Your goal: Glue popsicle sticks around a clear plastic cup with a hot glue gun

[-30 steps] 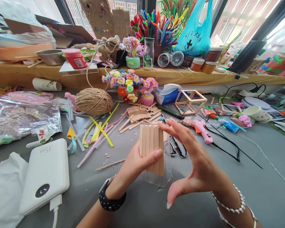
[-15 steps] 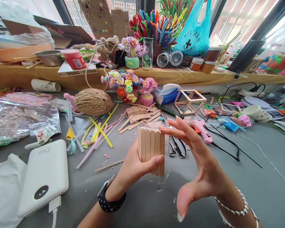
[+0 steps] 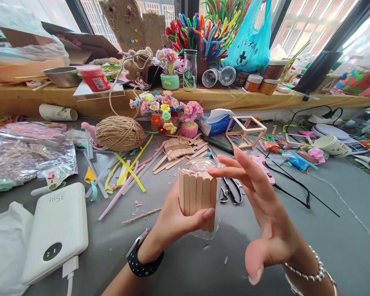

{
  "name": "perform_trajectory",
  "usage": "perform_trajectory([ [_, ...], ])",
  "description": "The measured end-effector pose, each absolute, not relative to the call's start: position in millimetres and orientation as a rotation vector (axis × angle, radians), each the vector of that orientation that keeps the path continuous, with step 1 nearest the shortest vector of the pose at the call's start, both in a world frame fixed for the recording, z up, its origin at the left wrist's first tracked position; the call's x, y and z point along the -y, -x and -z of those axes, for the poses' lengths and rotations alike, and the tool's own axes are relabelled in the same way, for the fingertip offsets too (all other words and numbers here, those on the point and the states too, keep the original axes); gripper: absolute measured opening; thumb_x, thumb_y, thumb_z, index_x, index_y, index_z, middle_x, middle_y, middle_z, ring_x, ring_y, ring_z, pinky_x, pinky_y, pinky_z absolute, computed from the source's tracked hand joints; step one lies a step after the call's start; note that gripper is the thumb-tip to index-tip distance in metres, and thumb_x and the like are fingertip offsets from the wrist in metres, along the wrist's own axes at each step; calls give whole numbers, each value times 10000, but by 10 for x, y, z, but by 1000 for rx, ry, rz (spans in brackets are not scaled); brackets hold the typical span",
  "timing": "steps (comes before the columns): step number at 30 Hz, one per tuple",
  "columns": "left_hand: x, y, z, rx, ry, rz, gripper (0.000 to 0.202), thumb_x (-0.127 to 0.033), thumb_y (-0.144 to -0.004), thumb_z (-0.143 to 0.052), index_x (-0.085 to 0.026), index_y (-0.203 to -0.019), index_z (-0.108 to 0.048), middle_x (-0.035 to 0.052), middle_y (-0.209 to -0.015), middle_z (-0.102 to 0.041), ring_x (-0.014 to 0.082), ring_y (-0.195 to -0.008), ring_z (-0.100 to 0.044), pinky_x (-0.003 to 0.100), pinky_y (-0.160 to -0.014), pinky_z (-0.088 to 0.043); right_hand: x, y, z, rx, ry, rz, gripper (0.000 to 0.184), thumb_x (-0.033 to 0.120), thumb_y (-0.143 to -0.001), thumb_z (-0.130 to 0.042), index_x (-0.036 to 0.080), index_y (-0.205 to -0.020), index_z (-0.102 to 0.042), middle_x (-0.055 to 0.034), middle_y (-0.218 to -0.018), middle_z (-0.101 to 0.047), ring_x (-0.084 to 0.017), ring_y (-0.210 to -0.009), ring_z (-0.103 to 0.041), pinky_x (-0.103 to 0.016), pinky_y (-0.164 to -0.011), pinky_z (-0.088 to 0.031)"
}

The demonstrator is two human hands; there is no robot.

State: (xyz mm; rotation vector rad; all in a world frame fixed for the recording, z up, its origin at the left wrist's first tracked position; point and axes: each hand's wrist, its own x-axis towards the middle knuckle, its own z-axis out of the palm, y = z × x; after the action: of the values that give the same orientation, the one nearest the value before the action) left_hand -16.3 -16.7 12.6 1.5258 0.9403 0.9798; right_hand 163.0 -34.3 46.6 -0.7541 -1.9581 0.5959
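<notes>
A clear plastic cup [image 3: 200,163] stands in the middle of the view, its side lined with upright wooden craft sticks [image 3: 196,191]. Round its left side wraps my left hand [image 3: 175,209], the thumb pressed across the front of the sticks. My right hand [image 3: 259,213] is open on the other side, thumb spread low and fingers stretched toward the cup. Its fingertips are at the top of the rightmost sticks; whether they press on them I cannot tell. Behind that hand are black-handled scissors [image 3: 232,191] and a pink glue gun [image 3: 267,172], partly hidden.
A white power bank [image 3: 60,230] with a cable lies at left. Beyond the cup are loose craft sticks [image 3: 180,150], a twine ball [image 3: 120,132], pipe-cleaner flowers [image 3: 163,109] and a wooden stick cube frame [image 3: 246,130]. Yellow and pink pipe cleaners [image 3: 130,172] lie scattered left of centre.
The cup with its sticks has tipped or turned a little, showing more of its clear top. My right thumb has moved right and my right fingers have shifted slightly.
</notes>
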Motion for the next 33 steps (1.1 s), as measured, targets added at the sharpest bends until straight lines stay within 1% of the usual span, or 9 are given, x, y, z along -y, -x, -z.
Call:
perform_trajectory([
  [5, 173, 161, -115, -861, -1504, -976, 517, -416, -644, -657, -193, -1081, -493, 78, -1008, -573, 252, -887, -544, 363, -769, -441, 327, -1627, -464, 2005, 802, -525, 943, 662, -683, -487, 189, -1390, -83, -115, -1261, -479, -268, -1215, -393, -493, -1045, -251],
  [9, 175, 128, -101, -774, -1334, -944, 648, -468, -617, -668, -196, -1166, -456, 96, -1054, -577, 270, -899, -562, 392, -781, -442, 291, -1629, -430, 2039, 833, -494, 956, 653, -680, -505, 183, -1393, -74, -125, -1344, -379, -276, -1231, -367, -490, -1044, -261],
  [12, 164, 102, -112, -738, -1094, -983, 624, -516, -640, -625, -198, -1154, -472, 92, -1017, -599, 268, -874, -589, 403, -784, -451, 265, -1625, -401, 1959, 874, -475, 894, 621, -696, -522, 218, -1387, -122, -105, -1357, -363, -281, -1240, -349, -503, -1036, -273],
  [16, 146, 90, -143, -738, -887, -1072, 566, -501, -680, -583, -184, -1138, -482, 91, -993, -616, 253, -858, -604, 394, -782, -458, 253, -1631, -405, 1754, 837, -521, 544, 462, -789, -516, 247, -1272, -388, -66, -1218, -508, -252, -1148, -452, -488, -995, -342],
  [20, 143, 86, -164, -772, -842, -1078, 584, -498, -677, -587, -172, -1149, -479, 98, -988, -620, 258, -863, -602, 403, -777, -459, 255, -1647, -448, 1659, 662, -702, 189, 272, -850, -457, 228, -952, -610, -31, -986, -627, -205, -1030, -535, -415, -937, -412],
  [25, 149, 83, -176, -805, -815, -1092, 609, -491, -691, -583, -175, -1195, -453, 98, -980, -621, 248, -839, -606, 394, -772, -463, 246, -1657, -464, 1593, 458, -991, 186, 224, -864, -403, 212, -775, -566, 4, -685, -611, -146, -727, -590, -360, -805, -486],
  [27, 145, 87, -170, -821, -799, -1097, 612, -483, -703, -577, -176, -1212, -431, 94, -982, -619, 251, -855, -605, 400, -785, -460, 242, -1666, -459, 1549, 480, -1005, 196, 246, -850, -415, 206, -696, -530, -11, -730, -592, -153, -777, -578, -353, -799, -486],
  [30, 134, 92, -146, -837, -772, -1104, 623, -485, -704, -576, -161, -1212, -419, 98, -986, -620, 256, -874, -604, 400, -794, -460, 248, -1679, -456, 1503, 529, -984, 227, 259, -819, -448, 199, -600, -463, -37, -934, -574, -176, -894, -547, -352, -787, -484],
  [33, 115, 99, -126, -853, -722, -1151, 603, -483, -695, -585, -159, -1185, -448, 87, -970, -631, 239, -855, -611, 373, -778, -472, 275, -1674, -457, 1471, 468, -1106, 243, 277, -865, -382, 209, -642, -452, -30, -846, -621, -152, -731, -566, -313, -642, -482],
])
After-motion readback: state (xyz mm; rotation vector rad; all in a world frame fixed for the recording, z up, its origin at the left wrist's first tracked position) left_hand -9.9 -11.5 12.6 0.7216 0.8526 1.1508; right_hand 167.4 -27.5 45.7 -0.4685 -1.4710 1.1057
